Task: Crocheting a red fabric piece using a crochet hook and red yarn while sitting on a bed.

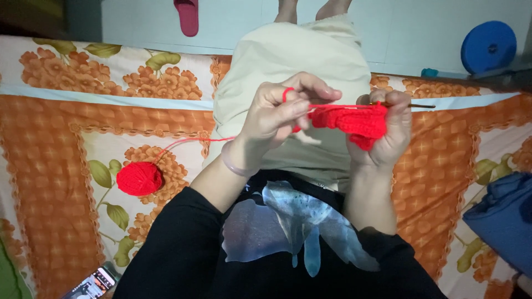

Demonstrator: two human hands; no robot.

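A red crochet piece (354, 122) hangs between my two hands above my lap. My left hand (280, 113) pinches its left edge, with red yarn looped around the index finger. My right hand (390, 130) grips the right side of the piece together with a thin crochet hook (418, 105), whose end sticks out to the right. A strand of yarn runs from my left hand down to a red yarn ball (139, 178) lying on the floral bedsheet (72, 122) at the left.
I sit on a bed edge in beige trousers (299, 61). A phone (91, 285) lies at the lower left, a blue cloth (501, 221) at the right. On the floor beyond are a pink slipper (187, 16) and a blue round object (487, 47).
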